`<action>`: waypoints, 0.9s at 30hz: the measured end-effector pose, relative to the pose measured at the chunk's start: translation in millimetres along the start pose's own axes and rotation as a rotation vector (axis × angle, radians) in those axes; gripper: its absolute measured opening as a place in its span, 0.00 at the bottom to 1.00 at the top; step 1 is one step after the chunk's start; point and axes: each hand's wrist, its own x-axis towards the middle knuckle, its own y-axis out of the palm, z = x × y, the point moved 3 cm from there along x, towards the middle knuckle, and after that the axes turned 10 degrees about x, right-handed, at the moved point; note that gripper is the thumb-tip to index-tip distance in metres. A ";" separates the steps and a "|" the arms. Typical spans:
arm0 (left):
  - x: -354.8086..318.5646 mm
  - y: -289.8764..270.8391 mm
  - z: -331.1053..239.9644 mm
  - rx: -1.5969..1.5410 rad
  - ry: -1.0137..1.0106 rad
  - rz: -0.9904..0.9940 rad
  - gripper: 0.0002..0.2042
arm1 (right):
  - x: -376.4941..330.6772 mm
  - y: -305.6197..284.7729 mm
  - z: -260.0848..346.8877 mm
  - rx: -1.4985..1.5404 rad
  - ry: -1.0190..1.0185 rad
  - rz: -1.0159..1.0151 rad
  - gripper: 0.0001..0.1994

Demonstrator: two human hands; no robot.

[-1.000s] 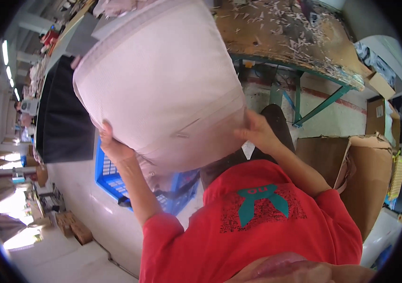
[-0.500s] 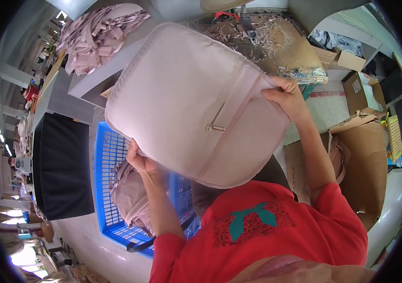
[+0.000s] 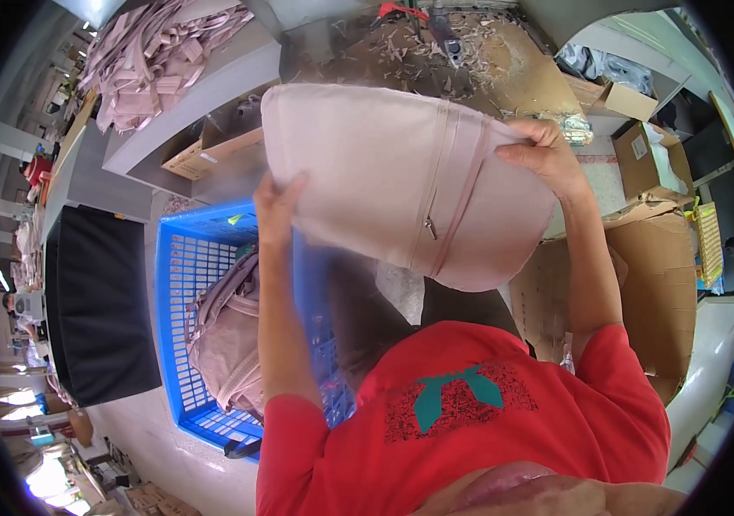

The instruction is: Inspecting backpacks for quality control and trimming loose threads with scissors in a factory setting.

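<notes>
A pale pink fabric bag panel (image 3: pixel 358 172) with rounded corners and a zipper (image 3: pixel 431 225) across it is held up in front of me, tilted. My right hand (image 3: pixel 548 155) pinches its upper right edge, thumb on the near face. On the left edge, my left hand (image 3: pixel 279 206) is closed with the thumb over the face and the other fingers hidden behind; motion blurs it slightly. Below my left forearm, pink bags (image 3: pixel 228 344) lie in a blue plastic basket (image 3: pixel 179 411).
Ahead is a worn workbench (image 3: pixel 522 73) strewn with fabric scraps. Pink strips and pieces (image 3: pixel 156 64) are heaped on a grey table at the far left. A black box-shaped object (image 3: pixel 100 305) stands left of the basket. An open cardboard box (image 3: pixel 659 292) is at my right.
The panel has swung right and tipped flatter, and its far left corner has dropped. My left hand has moved up along its left edge; my right hand has shifted slightly right.
</notes>
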 end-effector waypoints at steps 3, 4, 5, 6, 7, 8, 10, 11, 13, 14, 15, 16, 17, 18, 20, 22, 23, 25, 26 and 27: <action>-1.6 -1.4 -18.7 -0.157 -0.042 -0.048 0.14 | 3.7 -3.0 6.3 -0.012 0.059 -0.142 0.05; -1.3 -5.7 -29.9 -0.241 -0.004 -0.093 0.15 | 5.4 -3.9 6.6 -0.015 0.056 -0.155 0.05; 3.1 -8.7 -40.1 -0.245 0.000 -0.081 0.15 | 8.5 -5.2 5.6 0.014 0.069 -0.160 0.04; 7.0 -13.3 -51.0 -0.219 0.020 -0.083 0.15 | 10.2 -6.5 4.6 0.043 0.082 -0.163 0.03; 8.5 -17.6 -62.2 -0.187 0.041 -0.096 0.15 | 12.4 -6.8 3.8 0.043 0.077 -0.161 0.03; 10.4 -18.0 -72.1 -0.186 0.045 -0.098 0.15 | 14.3 -8.0 2.3 0.059 0.070 -0.181 0.03; 16.7 -20.6 -86.4 -0.134 0.028 -0.093 0.16 | 18.3 -7.4 1.8 0.079 0.055 -0.192 0.04; 18.7 -21.0 -89.1 -0.136 0.013 -0.100 0.15 | 19.0 -8.0 1.4 0.107 0.068 -0.188 0.04; 23.3 -21.7 -93.6 -0.138 0.039 -0.099 0.14 | 19.2 -8.5 0.7 0.139 0.080 -0.190 0.05; 25.0 -22.0 -95.4 -0.143 0.059 -0.099 0.14 | 20.1 -9.2 0.5 0.147 0.083 -0.203 0.05; 27.4 -20.6 -97.1 -0.143 0.062 -0.095 0.14 | 21.0 -11.3 1.2 0.152 0.084 -0.217 0.05; 29.2 -18.6 -98.3 -0.151 0.061 -0.078 0.13 | 21.8 -13.6 -0.5 0.153 0.082 -0.220 0.05; 30.4 -17.0 -98.9 -0.159 0.058 -0.061 0.12 | 22.6 -16.3 -3.9 0.165 0.070 -0.230 0.05; 31.1 -15.8 -100.3 -0.163 0.062 -0.059 0.12 | 22.2 -18.8 -3.9 0.174 0.055 -0.240 0.05; 31.6 -14.1 -101.8 -0.163 0.054 -0.063 0.12 | 20.3 -20.1 -1.5 0.172 0.062 -0.234 0.05; 31.3 -11.5 -104.9 -0.165 0.056 -0.060 0.12 | 20.7 -20.5 -2.5 0.181 0.075 -0.224 0.05; 30.9 -10.3 -105.8 -0.170 0.058 -0.057 0.13 | 20.2 -21.9 -2.8 0.170 0.079 -0.221 0.05; 30.3 -9.6 -103.7 -0.176 0.054 -0.051 0.13 | 19.0 -23.2 -4.9 0.159 0.085 -0.216 0.05; 30.1 -9.0 -103.0 -0.183 0.052 -0.043 0.13 | 17.6 -23.6 -7.2 0.175 0.104 -0.234 0.05; 29.8 -8.0 -102.8 -0.183 0.051 -0.041 0.13 | 15.5 -23.9 -8.9 0.191 0.123 -0.255 0.06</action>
